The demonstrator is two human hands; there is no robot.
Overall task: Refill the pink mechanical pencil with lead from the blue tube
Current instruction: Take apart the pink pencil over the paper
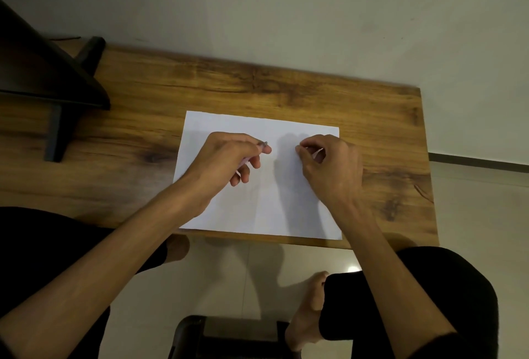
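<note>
Both hands hover over a white sheet of paper (259, 175) spread on the wooden counter (257, 87), near the middle of the frame; the sheet likely serves as a pale backdrop to catch any thin lead that drops. The left hand (229, 158) is curled around the pink mechanical pencil (246, 160), of which only a pale pink strip shows between the fingers and a small grey metal end (265, 143) pokes out past the thumb and forefinger, pointing right toward the other hand. Held this way, the open end seems offered up for loading. The right hand (329, 164) pinches its thumb and forefinger tightly together just right of that end, apart from it; something pale shows inside the curl of the hand, but whether it holds a lead is too small to tell. The blue tube is not visible anywhere. A dark stand (57, 78) sits at the upper left.
</note>
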